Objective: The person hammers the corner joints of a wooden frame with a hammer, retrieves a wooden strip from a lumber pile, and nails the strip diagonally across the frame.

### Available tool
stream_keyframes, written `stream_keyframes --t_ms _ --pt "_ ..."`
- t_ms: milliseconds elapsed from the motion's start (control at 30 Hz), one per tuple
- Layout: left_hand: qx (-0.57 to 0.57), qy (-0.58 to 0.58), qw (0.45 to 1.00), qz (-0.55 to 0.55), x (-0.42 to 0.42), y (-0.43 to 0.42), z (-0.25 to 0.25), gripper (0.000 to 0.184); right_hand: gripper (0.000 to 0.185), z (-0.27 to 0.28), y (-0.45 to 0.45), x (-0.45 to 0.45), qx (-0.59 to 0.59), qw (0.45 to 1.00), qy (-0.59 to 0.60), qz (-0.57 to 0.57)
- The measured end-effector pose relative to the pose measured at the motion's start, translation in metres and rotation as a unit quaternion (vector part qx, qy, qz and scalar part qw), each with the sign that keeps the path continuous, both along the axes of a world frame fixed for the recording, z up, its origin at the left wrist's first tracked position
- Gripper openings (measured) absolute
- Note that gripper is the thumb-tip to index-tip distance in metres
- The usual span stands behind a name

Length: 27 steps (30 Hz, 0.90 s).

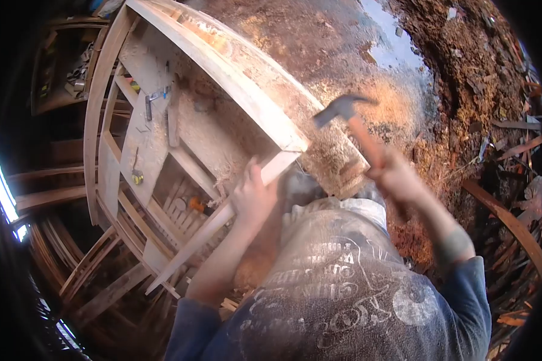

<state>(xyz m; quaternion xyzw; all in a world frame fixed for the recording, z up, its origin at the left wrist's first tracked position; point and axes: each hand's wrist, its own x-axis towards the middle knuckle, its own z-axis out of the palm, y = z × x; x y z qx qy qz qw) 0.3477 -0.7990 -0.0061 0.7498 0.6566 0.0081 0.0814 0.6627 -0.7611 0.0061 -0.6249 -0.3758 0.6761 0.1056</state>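
My right hand (398, 175) is closed round the wooden handle of a claw hammer (362, 137). The hammer's dark head is raised near the corner of a pale wooden frame (281, 161), apart from it. At that same corner my left hand (254, 195) grips the near straight rail, fingers curled over its edge. A long curved rail (229, 78) runs from the corner toward the far left. Beside it, a thick sawdust-covered plank (337, 157) ends close to my waist.
Inside the frame lie a clamp (156, 95), a yellow tape measure (137, 178) and wood shavings. Several slats and struts (111, 180) extend to the left. Brown dirt with scrap wood (512, 225) covers the ground on the right, and a bluish-white patch (397, 36) shows at the top.
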Motion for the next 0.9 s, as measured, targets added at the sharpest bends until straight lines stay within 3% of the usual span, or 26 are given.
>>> stream_keyframes --t_ms 33,67,133,167,233,300,333,467,600,667,700,767,833,900 --pt "0.018 0.009 1.000 -0.005 -0.002 0.001 -0.002 0.059 0.051 -0.001 0.012 0.020 0.086 0.996 -0.029 0.004" --pt "0.020 0.002 1.000 -0.009 -0.004 0.002 -0.004 0.059 0.036 0.010 0.026 0.037 0.050 0.993 -0.083 -0.067" --pt "0.021 -0.009 1.000 -0.013 -0.006 0.001 -0.006 0.059 0.010 0.013 0.050 0.081 0.117 0.962 -0.097 -0.228" --pt "0.022 -0.015 1.000 -0.010 -0.007 0.002 -0.006 0.054 0.008 0.016 0.064 0.089 0.144 0.941 -0.073 -0.296" --pt "0.019 -0.029 0.999 -0.008 -0.006 0.001 -0.006 0.045 0.023 0.007 0.076 0.083 0.208 0.896 -0.052 -0.389" --pt "0.013 -0.024 1.000 0.000 -0.002 0.004 -0.004 0.045 0.004 -0.020 0.046 0.053 0.197 0.940 -0.144 -0.239" --pt "0.009 -0.019 1.000 0.006 -0.002 0.003 -0.002 0.045 0.013 -0.027 0.030 0.032 0.172 0.952 -0.196 -0.160" --pt "0.004 -0.003 1.000 0.001 -0.002 0.000 0.000 0.046 0.046 -0.008 0.005 0.032 0.097 0.991 -0.028 0.092" --pt "-0.010 -0.008 1.000 0.014 0.001 0.003 0.002 0.046 0.007 0.002 0.051 0.100 0.142 0.964 -0.075 -0.213" --pt "-0.001 -0.018 1.000 0.011 -0.002 0.000 -0.001 0.045 0.012 0.002 0.066 0.093 0.173 0.916 -0.001 -0.362" --pt "0.012 -0.024 1.000 -0.002 -0.005 0.000 -0.005 0.045 0.016 0.000 0.067 0.068 0.220 0.901 -0.064 -0.368" --pt "0.025 -0.030 0.999 -0.011 -0.007 0.001 -0.006 0.049 0.027 -0.031 0.009 0.010 0.184 0.957 -0.106 -0.197" --pt "0.020 -0.028 0.999 -0.005 -0.007 -0.002 -0.005 0.057 0.019 -0.028 -0.006 0.008 0.188 0.975 -0.101 -0.054" --pt "0.004 -0.032 0.999 0.005 -0.005 -0.005 -0.005 0.056 0.035 -0.023 -0.021 0.006 0.182 0.975 -0.098 0.084"
